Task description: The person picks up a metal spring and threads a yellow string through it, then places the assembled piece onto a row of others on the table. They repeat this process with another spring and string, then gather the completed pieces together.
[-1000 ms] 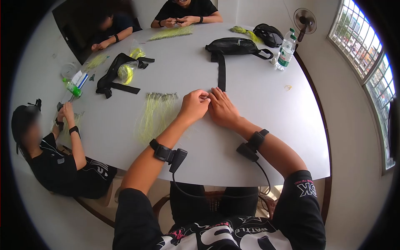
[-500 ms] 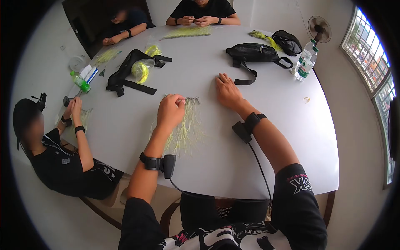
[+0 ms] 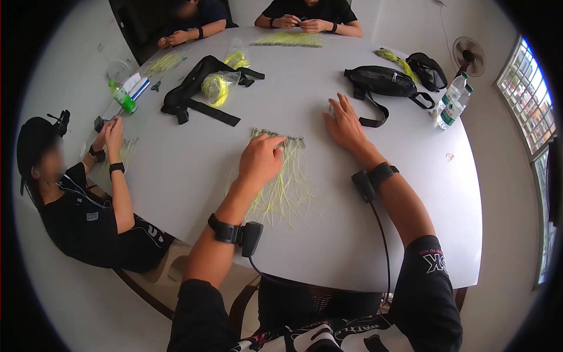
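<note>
Yellow-green strands (image 3: 285, 190): a loose fan of thin lines lying flat on the white table (image 3: 352, 234), straight ahead of the person, their far ends fixed to a dark row of small pieces (image 3: 279, 136).
Left hand (image 3: 260, 159): rests on top of the strands near their far end, fingers curled loosely with the tips at the dark row; whether it pinches anything there cannot be told.
Right hand (image 3: 346, 125): lies palm-down on the bare table just right of the strands, fingers spread and released, holding nothing.
Wrists: each carries a dark band with a small black unit; a cable runs from them toward the body.
Black waist bag (image 3: 382, 81): just beyond the right hand, its strap trailing toward it.
Water bottles (image 3: 451, 104): at the right edge of the table.
Other people: one seated at the left, two at the far side, each with hands at similar strands.
</note>
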